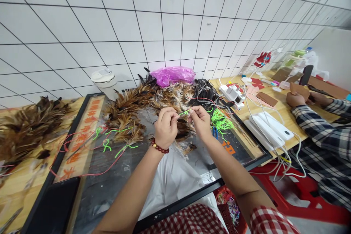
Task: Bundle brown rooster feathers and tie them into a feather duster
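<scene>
Over the middle of the board, my left hand [165, 127] and my right hand [200, 121] pinch a short piece of bright green cord [185, 112] between them, one end in each. A red bead bracelet circles my left wrist. Beneath and behind my hands lie brown feathers [175, 95], some in a long trim [128, 106]. To the right of my right hand rests a tangle of green cord [221, 120], with a blue-handled tool [214, 131] at its near edge. Knotted green and red cords [106, 142] lie to the left.
A pink plastic bag [174, 76] and a lidded white cup [103, 82] stand by the tiled wall. A black phone [52, 206] sits front left. On the right are a power strip [232, 94], white boxes [268, 129] with cables, and a co-worker's hands [298, 98] holding brown material.
</scene>
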Motion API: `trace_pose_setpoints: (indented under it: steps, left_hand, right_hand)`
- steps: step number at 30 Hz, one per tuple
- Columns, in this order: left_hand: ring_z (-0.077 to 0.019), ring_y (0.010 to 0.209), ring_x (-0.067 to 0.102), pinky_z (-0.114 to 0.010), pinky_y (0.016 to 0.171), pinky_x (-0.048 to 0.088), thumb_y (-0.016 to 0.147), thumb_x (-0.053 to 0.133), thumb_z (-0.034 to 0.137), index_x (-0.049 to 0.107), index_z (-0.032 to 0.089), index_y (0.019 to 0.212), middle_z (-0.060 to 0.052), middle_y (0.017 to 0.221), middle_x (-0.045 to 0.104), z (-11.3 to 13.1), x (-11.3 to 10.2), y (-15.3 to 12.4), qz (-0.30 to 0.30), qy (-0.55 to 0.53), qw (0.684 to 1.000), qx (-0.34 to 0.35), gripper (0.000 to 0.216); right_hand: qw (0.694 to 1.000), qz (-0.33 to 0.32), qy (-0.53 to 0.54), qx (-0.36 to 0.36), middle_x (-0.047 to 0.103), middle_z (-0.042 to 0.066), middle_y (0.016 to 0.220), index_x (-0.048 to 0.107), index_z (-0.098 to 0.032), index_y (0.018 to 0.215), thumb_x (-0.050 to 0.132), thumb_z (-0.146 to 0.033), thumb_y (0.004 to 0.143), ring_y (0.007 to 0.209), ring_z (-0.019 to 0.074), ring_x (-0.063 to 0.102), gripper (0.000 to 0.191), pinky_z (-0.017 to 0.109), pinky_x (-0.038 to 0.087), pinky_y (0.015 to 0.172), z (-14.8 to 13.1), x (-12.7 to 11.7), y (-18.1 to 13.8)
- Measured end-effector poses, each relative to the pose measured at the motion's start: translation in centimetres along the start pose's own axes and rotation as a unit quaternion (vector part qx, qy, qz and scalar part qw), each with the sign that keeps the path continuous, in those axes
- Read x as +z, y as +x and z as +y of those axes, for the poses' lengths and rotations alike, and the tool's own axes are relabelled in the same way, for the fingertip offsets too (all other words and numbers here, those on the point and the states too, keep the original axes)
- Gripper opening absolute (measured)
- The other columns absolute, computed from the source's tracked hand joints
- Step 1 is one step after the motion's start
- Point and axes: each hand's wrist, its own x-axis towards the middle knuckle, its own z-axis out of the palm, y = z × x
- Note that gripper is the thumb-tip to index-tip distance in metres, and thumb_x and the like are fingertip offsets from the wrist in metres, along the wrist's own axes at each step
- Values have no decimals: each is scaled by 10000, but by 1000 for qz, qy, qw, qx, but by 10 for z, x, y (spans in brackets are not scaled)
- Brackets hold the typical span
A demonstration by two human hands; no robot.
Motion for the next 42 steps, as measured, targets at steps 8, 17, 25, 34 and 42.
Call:
trace_pose_setpoints:
  steps: [8,17,25,34,42]
  left_hand:
    - [-148,911,605,-251,837,451,851,505,171,632,208,882,-75,954,640,18,12,-17,-109,61,981,147,136]
    - [-158,928,573,-304,828,482,859,483,193,574,162,815,-115,1126,489,-10,16,-14,-44,43,997,49,106]
    - [-174,901,552,-316,790,481,835,463,156,576,169,836,-103,1008,499,-7,23,-24,-129,41,990,49,114]
    - [-115,592,580,-226,498,443,766,575,528,601,140,860,-55,780,592,1,20,-3,-177,-418,761,-464,400]
    - [-105,549,560,-214,497,432,667,693,402,634,124,715,-43,660,623,-2,-28,-23,-195,-323,792,-481,289]
  right_hand:
    - [999,40,-23,-9,521,-36,627,533,-207,799,559,-366,806,557,98,469,161,216,393,525,5,-1,3]
    - [991,76,98,-47,572,-18,763,567,-186,732,636,-230,726,641,80,495,82,212,425,622,4,-14,17]
    - [972,70,217,56,630,-29,659,557,-181,714,690,-239,674,468,44,442,151,156,347,443,3,-18,22]
    - [991,-78,83,-73,665,23,887,580,-193,829,614,-304,821,768,121,623,116,292,501,767,2,-9,4]
    - [971,-214,-35,-99,648,58,939,572,-184,842,530,-318,885,840,143,617,147,304,486,780,10,7,-22]
